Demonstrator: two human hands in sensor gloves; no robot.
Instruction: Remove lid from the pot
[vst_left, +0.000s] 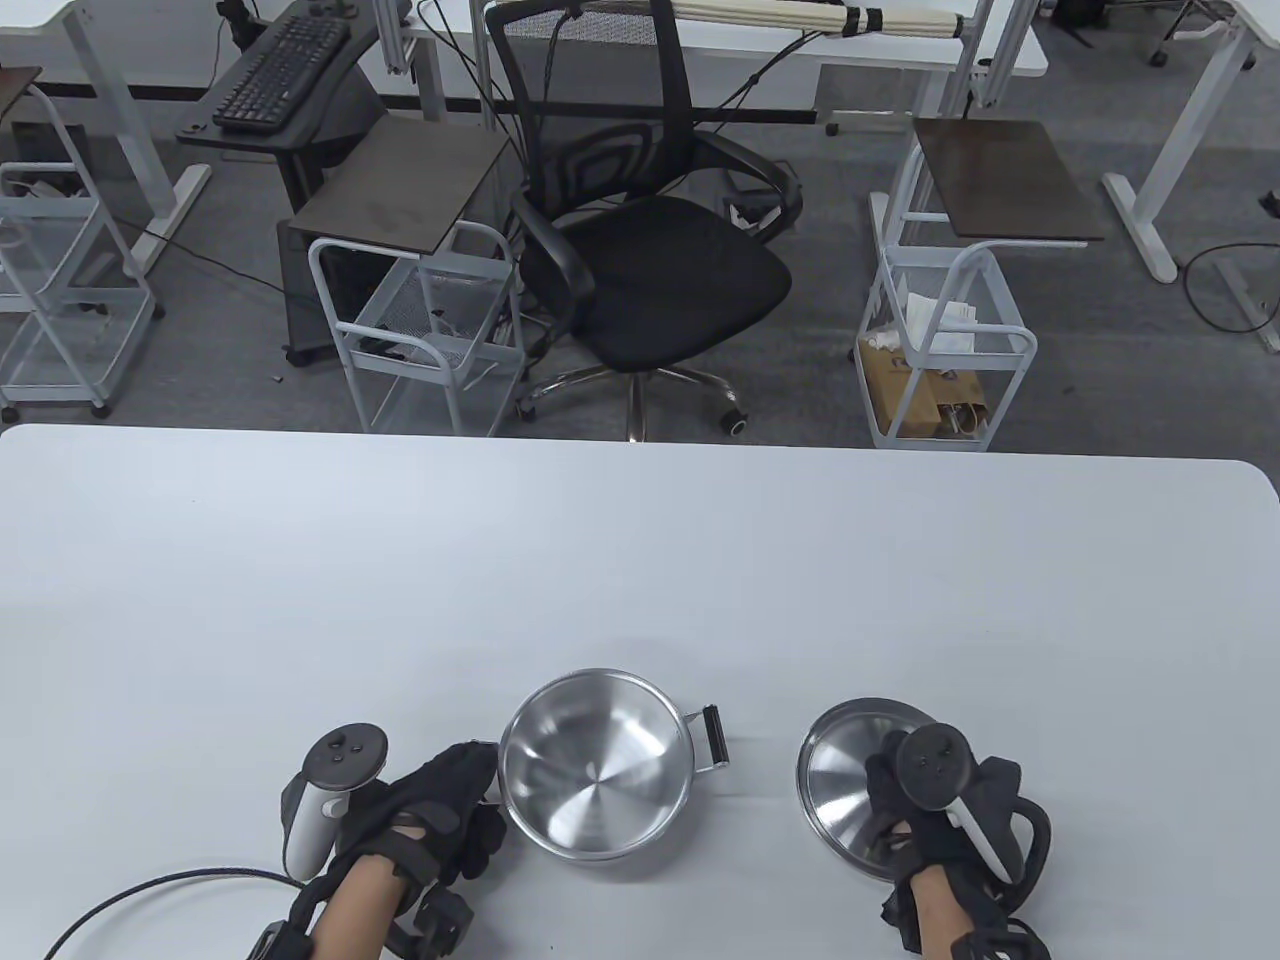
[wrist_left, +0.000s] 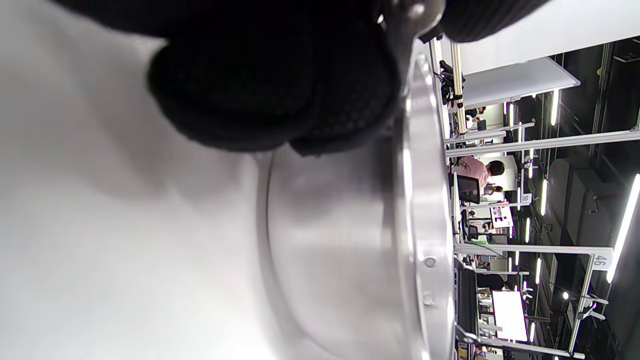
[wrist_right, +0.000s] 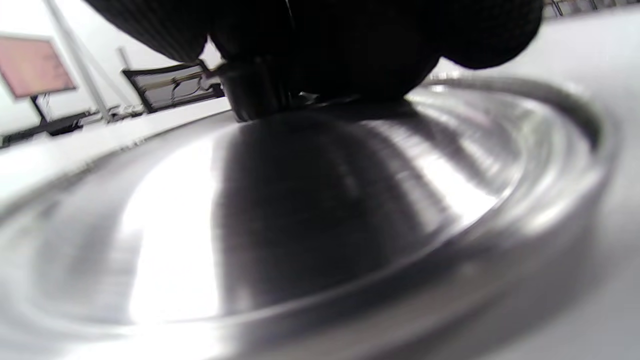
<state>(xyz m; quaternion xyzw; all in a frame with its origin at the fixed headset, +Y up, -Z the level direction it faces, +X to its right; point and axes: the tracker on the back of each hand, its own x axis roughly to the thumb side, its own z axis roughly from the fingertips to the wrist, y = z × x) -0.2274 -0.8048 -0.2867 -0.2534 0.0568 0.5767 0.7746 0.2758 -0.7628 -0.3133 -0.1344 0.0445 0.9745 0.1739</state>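
A steel pot stands open near the table's front edge, its black right handle sticking out. My left hand grips the pot's left side at the rim; the left wrist view shows my fingers against the pot wall. The steel lid lies to the right of the pot, dome side up. My right hand rests on top of it, and the right wrist view shows my fingers closed around the lid's knob above the dome.
The white table stretches wide beyond the pot and lid. A cable trails from my left wrist at the front left. Behind the table stand an office chair and wire carts.
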